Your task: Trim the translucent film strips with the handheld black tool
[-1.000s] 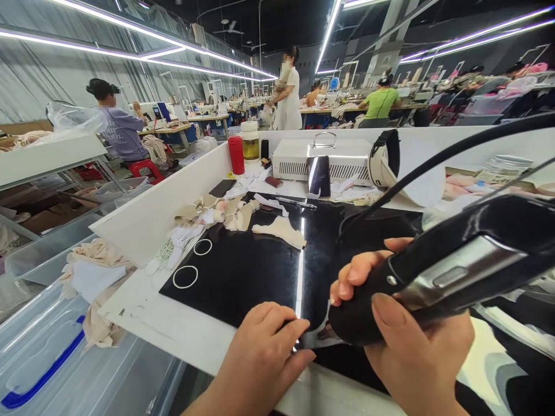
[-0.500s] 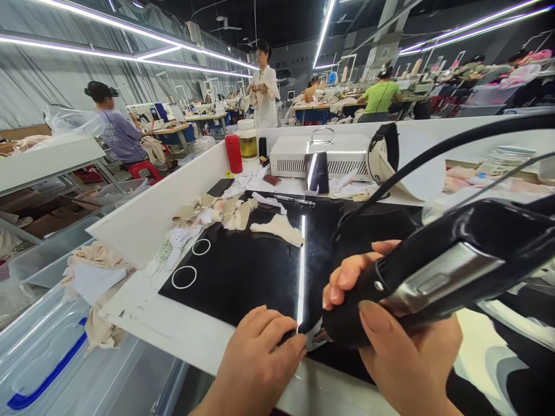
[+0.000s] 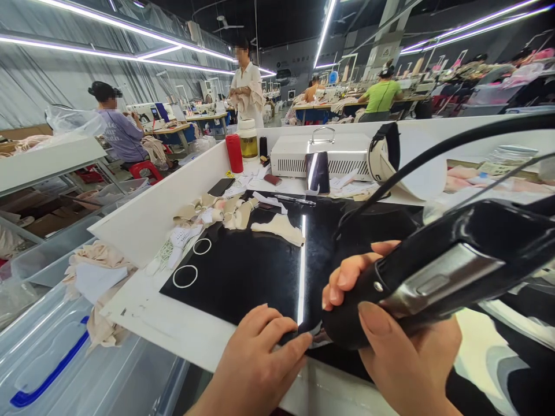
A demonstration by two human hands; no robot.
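My right hand (image 3: 403, 352) is wrapped round a black hand-held tool (image 3: 442, 271) with a silver side plate and a thick black cable. The tool's tip presses down near the front edge of a glossy black work plate (image 3: 243, 271). My left hand (image 3: 255, 364) lies with its fingers pressed together on a small dark piece (image 3: 314, 334) right at the tool's tip; most of that piece is hidden. Beige fabric cut pieces (image 3: 280, 228) lie farther back on the plate.
Two white rings (image 3: 185, 276) lie on the plate's left. A red cylinder (image 3: 234, 153), a jar, a white metal box (image 3: 321, 155) and a phone stand at the back. Clear plastic bins (image 3: 65, 358) sit lower left. Other people work at distant tables.
My left hand's fingers shifted slightly right toward the tool's tip. The tool came a little lower and leftward. A standing person in white in the background walked to the left.
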